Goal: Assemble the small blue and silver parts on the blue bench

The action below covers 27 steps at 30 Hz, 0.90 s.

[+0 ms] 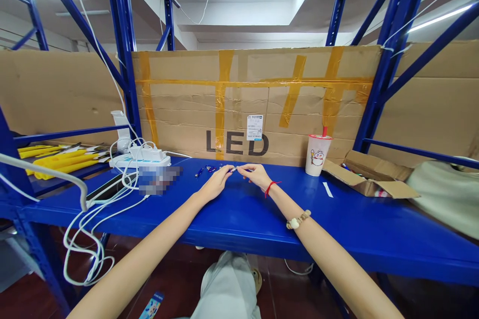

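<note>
My left hand (217, 180) and my right hand (257, 176) meet over the blue tabletop, fingertips close together. Both are closed in a pinch on a small slim pen-like piece (234, 169) with a silvery part between them. Its details are too small to make out, and the fingers cover much of it. Just left of my left hand lie several small dark-blue shiny pieces (199, 172) on the table. A red cord and a beaded bracelet are on my right wrist and forearm.
Left on the blue table (337, 229) are a white power strip (159, 159), tangled white cables and yellow-handled tools (63, 162). A lidded cup (317, 157), paper strip (328, 189) and open cardboard box (374, 182) stand right. Behind rises a taped cardboard panel (187, 109).
</note>
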Available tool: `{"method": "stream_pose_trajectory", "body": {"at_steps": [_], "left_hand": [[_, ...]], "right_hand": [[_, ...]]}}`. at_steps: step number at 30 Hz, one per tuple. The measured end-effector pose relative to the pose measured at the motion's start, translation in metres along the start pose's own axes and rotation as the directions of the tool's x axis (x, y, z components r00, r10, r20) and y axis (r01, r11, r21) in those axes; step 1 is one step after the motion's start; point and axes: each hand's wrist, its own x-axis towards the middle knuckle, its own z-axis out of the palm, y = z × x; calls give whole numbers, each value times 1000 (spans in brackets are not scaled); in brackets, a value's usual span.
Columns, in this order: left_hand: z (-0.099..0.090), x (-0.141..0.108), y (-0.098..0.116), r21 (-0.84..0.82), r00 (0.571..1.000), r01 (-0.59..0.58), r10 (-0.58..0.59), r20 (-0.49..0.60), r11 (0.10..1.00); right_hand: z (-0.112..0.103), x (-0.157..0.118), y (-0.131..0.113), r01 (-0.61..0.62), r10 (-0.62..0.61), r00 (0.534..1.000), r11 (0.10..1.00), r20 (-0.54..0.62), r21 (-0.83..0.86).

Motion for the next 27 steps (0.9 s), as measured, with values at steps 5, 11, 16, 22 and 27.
{"method": "stream_pose_trajectory", "body": {"at_steps": [5,11,16,22,27], "left_hand": [[2,-1,-4,56,997,-68,69,-19,996],[0,-1,0,82,998,-57,59,-21,995],[-3,3,3,-4,997,-11,11,-70,1000],[-4,6,2,-115,984,124,-137,-114,986],[-1,6,0,-201,985,149,-163,-55,968]], "right_hand": [[0,-3,1,-59,59,998,998,18,10],[0,-6,-2,-136,134,989,990,64,28],[1,-4,-6,-101,100,990,995,101,6],[-1,3,-9,113,-112,993,993,23,-26],[-7,7,-4,274,-269,961,958,56,-89]]}}
